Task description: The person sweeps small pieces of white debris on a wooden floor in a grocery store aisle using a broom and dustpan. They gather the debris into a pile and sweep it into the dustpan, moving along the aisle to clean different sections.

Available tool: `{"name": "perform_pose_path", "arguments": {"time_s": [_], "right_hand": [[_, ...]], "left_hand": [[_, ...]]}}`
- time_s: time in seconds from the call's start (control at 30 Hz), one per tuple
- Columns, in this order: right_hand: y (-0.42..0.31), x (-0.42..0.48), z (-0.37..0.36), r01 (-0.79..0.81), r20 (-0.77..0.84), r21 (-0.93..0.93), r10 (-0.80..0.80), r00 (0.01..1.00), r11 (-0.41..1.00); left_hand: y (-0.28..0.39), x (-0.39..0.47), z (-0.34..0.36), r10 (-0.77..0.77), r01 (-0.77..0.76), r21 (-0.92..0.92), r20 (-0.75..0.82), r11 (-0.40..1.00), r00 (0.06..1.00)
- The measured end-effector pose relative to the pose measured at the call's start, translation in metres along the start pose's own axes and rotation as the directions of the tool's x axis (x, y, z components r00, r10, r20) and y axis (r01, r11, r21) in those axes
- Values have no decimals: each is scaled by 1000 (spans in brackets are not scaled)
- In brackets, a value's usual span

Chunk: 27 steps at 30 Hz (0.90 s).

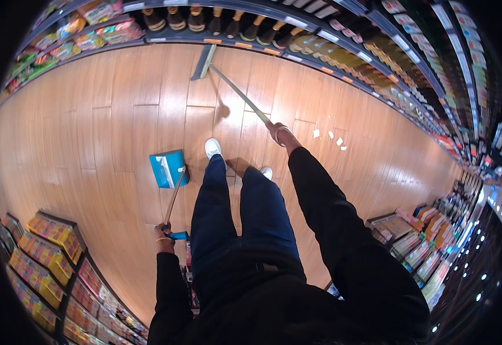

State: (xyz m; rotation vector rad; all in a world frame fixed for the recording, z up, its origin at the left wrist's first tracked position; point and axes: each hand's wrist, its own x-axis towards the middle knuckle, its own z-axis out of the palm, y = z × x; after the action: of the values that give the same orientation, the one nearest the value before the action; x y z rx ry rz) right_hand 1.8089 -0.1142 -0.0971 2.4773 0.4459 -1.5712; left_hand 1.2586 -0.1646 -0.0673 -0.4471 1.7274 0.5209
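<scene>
My right hand (279, 133) grips the pale handle of a push-style broom (204, 62). Its grey bristle head rests on the floor, with one end against the foot of the bottle shelf. In my left hand (163, 233) is the handle of a blue long-handled dustpan (167, 169), whose pan stands on the floor left of my shoes. The blue grip end sticks out beside my fist. Several white scraps (331, 135) lie on the floor to the right of my right hand, apart from the broom head.
A wood-plank floor (117, 129) spans the aisle. Shelving with bottles (233, 28) and bagged goods (82, 39) curves along the far side. Display racks of yellow boxes (48, 258) stand at the lower left. More stacked goods (423, 237) are at the lower right.
</scene>
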Motion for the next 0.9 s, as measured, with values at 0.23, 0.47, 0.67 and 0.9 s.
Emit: {"name": "perform_pose_path", "arguments": {"time_s": [0.23,0.47,0.67,0.9], "right_hand": [[150,-18,-31,-118,-32,115,122,992,986],[311,13,-47,-152,-79,291,182,980,944],[410,-7,-78,-314,99,558,313,944,768],[604,-34,10,-154,-89,638,271,958,754]], "left_hand": [[-17,1,-8,-99,100,-10,42,995,994],[-65,-43,27,-239,329,-326,285,886,928],[-132,-90,48,11,7,-70,257,998,966],[-196,-156,98,-15,7,31,266,999,964]]}}
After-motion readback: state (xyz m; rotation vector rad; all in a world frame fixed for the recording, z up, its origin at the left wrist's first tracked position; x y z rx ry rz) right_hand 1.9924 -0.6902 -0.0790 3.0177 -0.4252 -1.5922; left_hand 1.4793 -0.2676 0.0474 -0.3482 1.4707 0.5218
